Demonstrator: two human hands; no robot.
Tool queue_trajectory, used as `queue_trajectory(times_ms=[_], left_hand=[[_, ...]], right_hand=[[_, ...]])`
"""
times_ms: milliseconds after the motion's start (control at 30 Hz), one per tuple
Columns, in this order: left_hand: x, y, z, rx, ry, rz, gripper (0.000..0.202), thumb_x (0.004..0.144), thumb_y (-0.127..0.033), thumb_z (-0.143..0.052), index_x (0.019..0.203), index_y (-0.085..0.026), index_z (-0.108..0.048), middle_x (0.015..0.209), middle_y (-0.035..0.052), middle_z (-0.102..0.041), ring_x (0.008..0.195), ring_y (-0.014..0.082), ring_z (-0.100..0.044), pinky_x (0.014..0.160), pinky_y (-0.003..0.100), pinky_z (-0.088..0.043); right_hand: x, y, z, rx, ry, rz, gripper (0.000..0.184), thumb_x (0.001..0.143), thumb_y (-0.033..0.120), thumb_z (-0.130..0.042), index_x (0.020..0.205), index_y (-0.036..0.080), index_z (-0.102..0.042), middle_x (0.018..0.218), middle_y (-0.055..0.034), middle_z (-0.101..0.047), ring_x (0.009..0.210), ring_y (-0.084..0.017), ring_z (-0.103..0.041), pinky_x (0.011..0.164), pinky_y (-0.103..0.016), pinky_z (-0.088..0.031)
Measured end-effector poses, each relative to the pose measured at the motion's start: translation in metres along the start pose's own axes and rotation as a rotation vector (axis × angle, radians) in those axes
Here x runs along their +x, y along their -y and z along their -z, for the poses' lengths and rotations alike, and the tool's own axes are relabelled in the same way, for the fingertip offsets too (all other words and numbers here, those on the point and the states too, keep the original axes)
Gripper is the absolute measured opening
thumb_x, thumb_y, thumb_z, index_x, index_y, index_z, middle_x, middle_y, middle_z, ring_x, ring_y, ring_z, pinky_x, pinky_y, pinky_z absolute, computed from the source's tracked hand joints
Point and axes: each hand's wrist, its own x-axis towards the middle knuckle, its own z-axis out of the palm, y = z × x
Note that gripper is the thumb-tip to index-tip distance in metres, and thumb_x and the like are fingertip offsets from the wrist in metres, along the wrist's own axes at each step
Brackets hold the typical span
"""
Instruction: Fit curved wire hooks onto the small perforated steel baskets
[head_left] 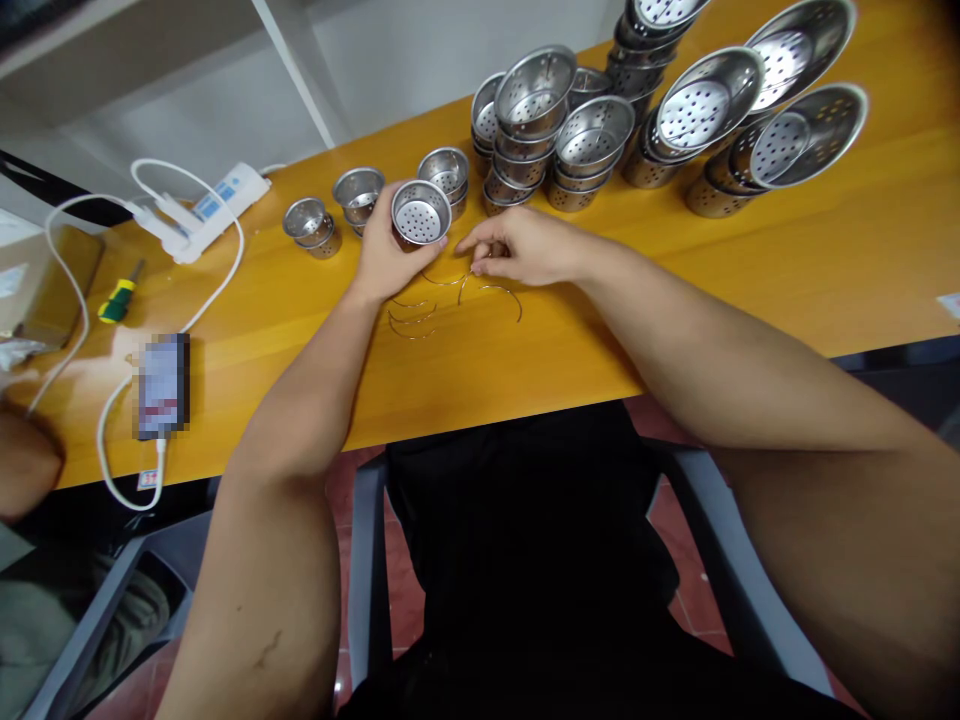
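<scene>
My left hand (386, 250) is wrapped round a small perforated metal cup (421, 214), its mouth tilted toward me so the holes in its bottom show. Just right of the cup, my right hand (517, 248) has thumb and fingers pinched on a thin curved wire (463, 288); part of the wire is hidden by the fingers. Several more bent wires (412, 320) lie on the table below the two hands. Behind the left hand stand short cup stacks, among them one partly covered by the hand (358, 192) and another to the right (444, 172).
Taller stacks of perforated cups (531, 110) and wide-mouthed ones (799, 140) fill the back right of the wooden table (300, 300). On the left are a power strip (217, 215), a screwdriver (118, 300), a cabled phone (161, 385), a box (45, 280) and another person's arm (26, 465).
</scene>
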Motion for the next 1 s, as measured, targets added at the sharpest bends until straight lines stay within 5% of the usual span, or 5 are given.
queue_trajectory(times_ms=[267,500,667,800,1000], left_hand=[[0.001,-0.010,-0.005,-0.162,0.003,0.137,0.121,0.072,-0.115,-0.104,0.157,-0.034,-0.073,0.157,0.0136,-0.088,0.153,0.0447,-0.088,0.142,0.073,-0.069],[-0.002,-0.077,0.008,-0.504,0.329,0.231,0.104,0.074,-0.107,-0.107,0.143,-0.032,-0.088,0.156,0.0152,-0.095,0.146,0.0468,-0.094,0.131,0.075,-0.078],[-0.003,-0.081,0.005,-0.488,0.322,0.264,0.109,0.067,-0.103,-0.114,0.144,-0.030,-0.090,0.144,0.0137,-0.097,0.131,0.0419,-0.098,0.118,0.063,-0.083],[-0.001,-0.063,0.005,-0.393,0.298,0.198,0.119,0.062,-0.106,-0.115,0.148,-0.028,-0.089,0.145,0.0133,-0.095,0.130,0.0413,-0.096,0.119,0.065,-0.081],[0.002,-0.075,0.008,-0.278,0.383,0.155,0.120,0.058,-0.107,-0.116,0.145,-0.029,-0.089,0.140,0.0116,-0.092,0.133,0.0438,-0.093,0.125,0.069,-0.077]], right_hand=[[-0.007,0.041,0.005,-0.223,-0.076,-0.180,0.067,0.120,0.068,-0.069,0.173,0.031,-0.086,0.134,-0.0145,-0.098,0.128,-0.045,-0.084,0.106,-0.059,-0.063],[-0.003,0.034,0.011,-0.084,-0.340,-0.078,0.094,0.104,0.097,-0.063,0.154,0.023,-0.091,0.126,-0.0237,-0.096,0.121,-0.044,-0.078,0.101,-0.059,-0.051],[-0.002,0.027,0.011,-0.046,-0.397,-0.078,0.079,0.104,0.083,-0.070,0.151,0.024,-0.091,0.134,-0.0238,-0.096,0.121,-0.041,-0.080,0.101,-0.057,-0.054],[-0.005,0.034,0.012,-0.099,-0.267,-0.094,0.068,0.108,0.063,-0.070,0.153,0.015,-0.090,0.144,-0.0249,-0.095,0.118,-0.037,-0.082,0.106,-0.054,-0.060],[-0.009,0.057,0.009,-0.332,-0.126,-0.262,0.056,0.126,0.060,-0.059,0.158,0.030,-0.093,0.149,-0.0162,-0.095,0.130,-0.045,-0.082,0.100,-0.056,-0.065]])
